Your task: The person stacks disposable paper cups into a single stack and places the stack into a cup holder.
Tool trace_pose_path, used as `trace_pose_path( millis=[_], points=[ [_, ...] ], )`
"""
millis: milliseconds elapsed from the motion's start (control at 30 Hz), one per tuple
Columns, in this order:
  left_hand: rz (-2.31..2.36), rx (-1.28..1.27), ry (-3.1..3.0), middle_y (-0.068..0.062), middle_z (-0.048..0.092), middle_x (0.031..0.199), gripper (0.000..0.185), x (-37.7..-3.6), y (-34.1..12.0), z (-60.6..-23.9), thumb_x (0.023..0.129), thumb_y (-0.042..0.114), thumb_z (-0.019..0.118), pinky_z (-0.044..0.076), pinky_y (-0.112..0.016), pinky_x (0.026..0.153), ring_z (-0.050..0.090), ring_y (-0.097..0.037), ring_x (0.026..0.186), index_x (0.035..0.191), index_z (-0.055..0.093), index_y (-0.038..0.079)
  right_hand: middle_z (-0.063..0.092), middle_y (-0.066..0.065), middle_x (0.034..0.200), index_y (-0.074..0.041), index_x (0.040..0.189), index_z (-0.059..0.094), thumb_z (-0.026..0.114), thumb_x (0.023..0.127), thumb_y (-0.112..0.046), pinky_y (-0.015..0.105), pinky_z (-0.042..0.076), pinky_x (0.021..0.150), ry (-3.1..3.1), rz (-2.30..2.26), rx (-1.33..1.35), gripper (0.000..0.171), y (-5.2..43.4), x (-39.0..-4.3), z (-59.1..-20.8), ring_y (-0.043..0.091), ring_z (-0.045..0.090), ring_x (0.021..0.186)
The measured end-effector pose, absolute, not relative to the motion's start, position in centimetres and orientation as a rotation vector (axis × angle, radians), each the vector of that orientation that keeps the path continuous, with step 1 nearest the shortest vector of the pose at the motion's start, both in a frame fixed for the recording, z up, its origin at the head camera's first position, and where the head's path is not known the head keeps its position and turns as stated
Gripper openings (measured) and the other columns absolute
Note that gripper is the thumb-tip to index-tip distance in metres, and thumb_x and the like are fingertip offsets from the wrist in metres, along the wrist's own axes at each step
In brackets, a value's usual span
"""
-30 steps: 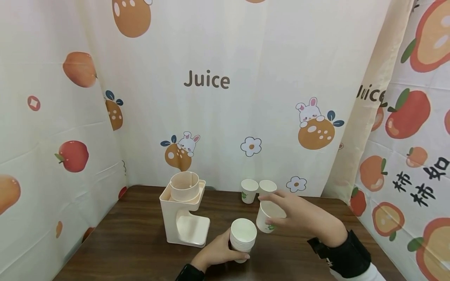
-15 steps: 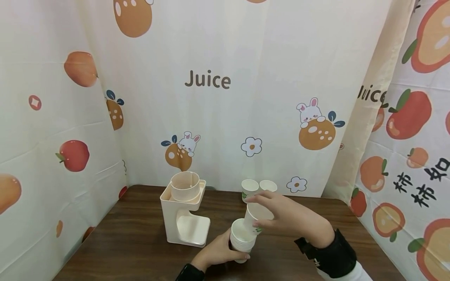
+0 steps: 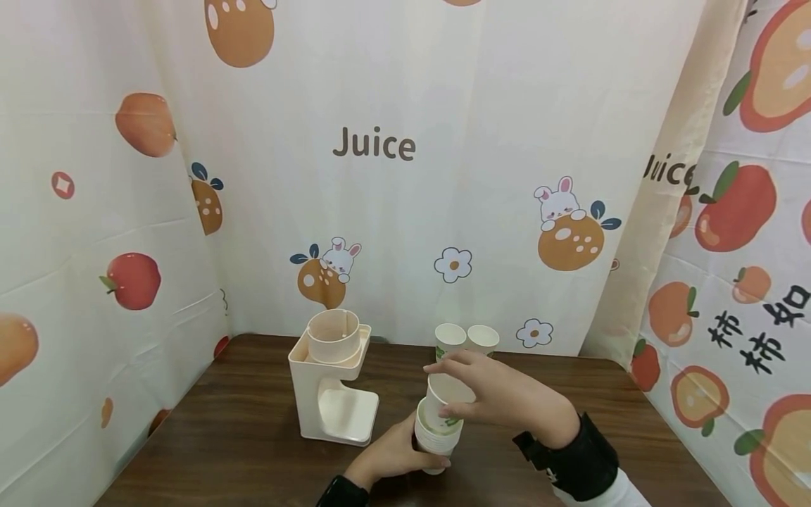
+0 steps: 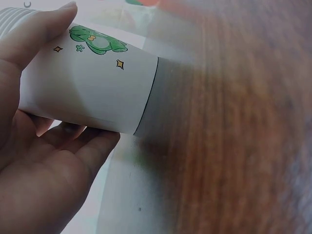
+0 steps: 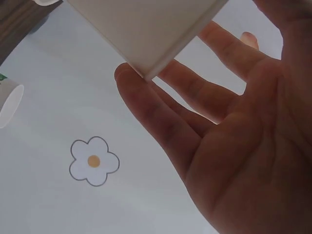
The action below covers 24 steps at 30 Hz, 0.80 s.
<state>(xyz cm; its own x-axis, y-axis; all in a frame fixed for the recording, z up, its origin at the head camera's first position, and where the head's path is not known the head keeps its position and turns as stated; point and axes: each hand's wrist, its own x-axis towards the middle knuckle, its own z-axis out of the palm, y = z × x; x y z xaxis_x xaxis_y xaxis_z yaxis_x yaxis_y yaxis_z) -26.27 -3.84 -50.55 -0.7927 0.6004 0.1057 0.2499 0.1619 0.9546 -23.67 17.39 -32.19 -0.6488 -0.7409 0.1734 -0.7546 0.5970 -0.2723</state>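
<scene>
Head view shows the right hand (image 3: 500, 394) gripping a single paper cup (image 3: 446, 394) by its rim and side, fingers curled around it, with the cup's bottom now sunk into the mouth of the stack of cups (image 3: 437, 440). A second ago that cup was off to the right and clear of the stack; half a second ago it was tilted at the stack's rim. The nesting looks nearly done, though the cup sits high and is not fully seated. The left hand (image 3: 389, 458) wraps the stack from below and the left, holding it just above the table (image 3: 241, 436). The left wrist view shows the thumb and fingers closed around the stack's side, beside a green print. Behind the hands, two more paper cups (image 3: 465, 341) stand upright at the back of the table, touching each other. To the left stands a cream cup dispenser (image 3: 329, 380).
</scene>
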Motion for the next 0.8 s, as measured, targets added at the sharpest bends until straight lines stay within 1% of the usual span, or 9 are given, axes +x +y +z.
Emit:
trace_pose_path(
  millis=[133, 367, 533, 633, 800],
  points=[
    [1.669, 0.816, 2.138, 0.008, 0.059, 0.125, 0.07, -26.4, -3.9, -50.7, 0.085, 0.027, 0.082, 0.044, -0.038, 0.096, 0.058, -0.012, 0.113, 0.142, 0.042, 0.022, 0.053, -0.005, 0.135, -0.026, 0.139, 0.058, 0.073, 0.092, -0.042, 0.038, 0.049, 0.094, -2.828, 0.511, 1.286, 0.052, 17.1, -23.8, -32.6, 0.015, 0.055, 0.118],
    [1.655, 0.788, 2.163, 0.008, 0.058, 0.124, 0.072, -26.3, -3.8, -50.7, 0.084, 0.029, 0.083, 0.044, -0.039, 0.096, 0.058, -0.012, 0.112, 0.143, 0.041, 0.021, 0.054, -0.002, 0.137, -0.028, 0.138, 0.058, 0.074, 0.09, -0.043, 0.043, 0.05, 0.094, -2.906, 0.553, 1.28, 0.053, 17.0, -24.3, -33.5, 0.02, 0.055, 0.118],
    [1.654, 0.793, 2.17, 0.007, 0.058, 0.124, 0.074, -26.4, -3.9, -50.8, 0.084, 0.029, 0.083, 0.044, -0.039, 0.096, 0.058, -0.012, 0.112, 0.144, 0.04, 0.021, 0.054, 0.0, 0.137, -0.027, 0.137, 0.059, 0.074, 0.091, -0.043, 0.041, 0.05, 0.093, -2.931, 0.576, 1.271, 0.051, 16.9, -24.6, -34.5, 0.018, 0.057, 0.117],
    [1.649, 0.807, 2.17, 0.007, 0.057, 0.125, 0.077, -26.4, -3.9, -50.8, 0.084, 0.029, 0.083, 0.044, -0.038, 0.095, 0.058, -0.012, 0.111, 0.146, 0.039, 0.018, 0.053, -0.003, 0.138, -0.029, 0.138, 0.058, 0.072, 0.092, -0.044, 0.04, 0.049, 0.095, -2.942, 0.582, 1.271, 0.05, 16.8, -24.7, -35.0, 0.016, 0.055, 0.119],
    [1.641, 0.807, 2.181, 0.008, 0.057, 0.126, 0.081, -26.4, -3.9, -50.7, 0.085, 0.029, 0.082, 0.044, -0.037, 0.095, 0.058, -0.011, 0.111, 0.149, 0.036, 0.012, 0.053, -0.005, 0.136, -0.028, 0.139, 0.058, 0.072, 0.092, -0.043, 0.037, 0.049, 0.095, -2.908, 0.574, 1.314, 0.051, 16.7, -25.0, -36.1, 0.014, 0.054, 0.12]
  ],
)
